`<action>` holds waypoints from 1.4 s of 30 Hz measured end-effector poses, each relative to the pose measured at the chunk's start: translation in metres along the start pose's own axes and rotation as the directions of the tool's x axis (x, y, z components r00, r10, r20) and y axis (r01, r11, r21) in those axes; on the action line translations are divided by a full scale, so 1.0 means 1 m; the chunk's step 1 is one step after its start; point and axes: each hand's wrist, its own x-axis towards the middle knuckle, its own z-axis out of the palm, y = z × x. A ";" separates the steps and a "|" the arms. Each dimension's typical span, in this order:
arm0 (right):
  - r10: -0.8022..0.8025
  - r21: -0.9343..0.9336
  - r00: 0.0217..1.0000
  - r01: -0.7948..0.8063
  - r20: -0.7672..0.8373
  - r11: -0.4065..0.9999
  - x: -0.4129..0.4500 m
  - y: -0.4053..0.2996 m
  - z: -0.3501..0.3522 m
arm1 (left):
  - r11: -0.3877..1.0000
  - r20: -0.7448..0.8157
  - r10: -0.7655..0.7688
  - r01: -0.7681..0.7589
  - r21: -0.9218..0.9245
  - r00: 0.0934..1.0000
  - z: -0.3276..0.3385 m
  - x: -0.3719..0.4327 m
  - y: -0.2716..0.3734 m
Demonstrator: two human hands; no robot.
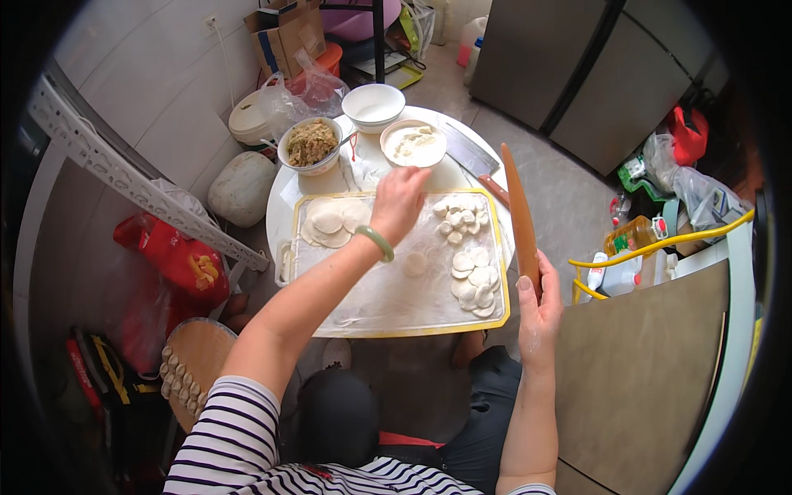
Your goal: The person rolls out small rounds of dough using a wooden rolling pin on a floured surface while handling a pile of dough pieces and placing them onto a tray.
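My left hand (401, 201), with a green bangle at the wrist, is raised over the far part of the floured cutting board (371, 303), just short of the flour bowl (413, 143); its fingertips are partly hidden. My right hand (539, 306) grips the lower end of a tapered wooden rolling pin (520, 213), held upright at the board's right edge. One small dough disc (414, 264) lies mid-board. Rolled wrappers (334, 219) are stacked at the board's far left. Dough pieces (461, 216) and flattened rounds (476, 281) lie along its right side.
Beyond the board stand a bowl of filling (312, 145) and a white bowl (373, 105). A cleaver (469, 150) lies at the round table's right edge, its handle toward the rolling pin. Formed dumplings sit on a round wooden board (201, 346) at lower left.
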 end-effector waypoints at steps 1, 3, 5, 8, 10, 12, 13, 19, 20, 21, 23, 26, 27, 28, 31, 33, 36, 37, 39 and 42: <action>0.004 -0.001 1.000 -0.004 -0.010 1.000 0.001 -0.005 -0.002 | 0.995 -0.029 -0.028 0.031 0.096 0.999 -0.002 0.026 -0.010; 0.013 -0.026 1.000 -0.014 -0.005 1.000 0.001 -0.007 -0.008 | 0.978 0.116 -0.060 0.035 0.207 0.991 -0.006 0.068 -0.021; 0.042 -0.062 0.999 -0.040 0.028 0.997 0.001 -0.008 -0.005 | 0.983 0.308 -0.066 0.008 0.186 0.949 0.000 0.091 -0.047; 0.015 -0.088 0.999 -0.012 0.037 0.996 0.000 -0.013 -0.002 | 0.988 0.490 -0.024 -0.055 0.145 0.872 0.017 0.105 -0.071; 0.008 -0.120 0.999 -0.002 0.052 0.993 0.000 -0.018 -0.001 | 0.988 0.447 -0.052 -0.018 0.151 0.893 0.019 0.109 -0.071; 0.001 -0.145 0.999 0.006 0.050 0.989 0.000 -0.019 -0.003 | 0.981 0.403 -0.174 0.192 -0.005 0.899 0.011 0.109 -0.072; -0.001 -0.162 0.999 0.009 0.050 0.987 -0.003 -0.017 -0.003 | 0.937 0.439 -0.238 0.323 -0.130 0.867 0.001 0.106 -0.070; -0.030 -0.113 0.999 0.034 0.032 0.993 -0.002 -0.008 0.002 | 0.716 0.675 -0.205 0.579 -0.390 0.709 -0.061 0.038 -0.034; -0.027 -0.115 0.999 0.031 0.039 0.993 -0.003 -0.008 0.003 | 0.788 0.712 -0.180 0.532 -0.308 0.679 -0.070 0.018 -0.022; -0.026 -0.118 0.999 0.031 0.046 0.993 -0.003 -0.009 0.002 | 0.851 0.746 -0.159 0.473 -0.228 0.646 -0.079 -0.003 -0.008; -0.026 -0.107 0.998 0.032 0.053 0.994 -0.004 -0.009 0.004 | 0.928 0.779 -0.104 0.342 -0.148 0.618 -0.091 -0.043 0.008; -0.059 -0.154 0.997 0.067 0.055 0.986 -0.005 -0.008 0.007 | 0.991 0.745 0.033 0.075 -0.112 0.666 -0.100 -0.084 0.019; -0.069 -0.165 0.996 0.078 0.055 0.983 -0.004 -0.008 0.008 | 0.996 0.756 -0.008 0.072 -0.052 0.655 -0.106 -0.087 0.024; -0.079 -0.177 0.995 0.087 0.054 0.980 -0.004 -0.008 0.008 | 0.998 0.764 -0.048 0.066 0.007 0.644 -0.109 -0.089 0.027; -0.073 -0.173 0.996 0.080 0.047 0.982 -0.004 -0.007 0.008 | 0.994 0.680 -0.063 0.110 -0.027 0.731 -0.111 -0.098 0.020; -0.063 -0.146 0.997 0.069 0.047 0.987 -0.005 -0.006 0.009 | 0.999 0.645 -0.036 0.039 0.010 0.763 -0.106 -0.117 0.011; -0.075 -0.143 0.996 0.081 0.042 0.987 -0.006 0.000 0.004 | 0.995 0.617 -0.017 -0.049 0.091 0.786 -0.093 -0.157 0.021; -0.102 -0.151 0.994 0.106 0.038 0.983 -0.007 0.002 0.003 | 0.987 0.623 -0.039 -0.069 0.147 0.781 -0.094 -0.169 0.028; -0.093 -0.142 0.995 0.098 0.042 0.985 -0.008 0.001 0.003 | 0.981 0.721 -0.094 -0.059 0.184 0.687 -0.095 -0.182 0.033; -0.059 -0.142 0.996 0.067 0.062 0.988 -0.011 -0.006 0.004 | 0.976 0.661 -0.050 -0.105 0.192 0.749 -0.078 -0.181 0.048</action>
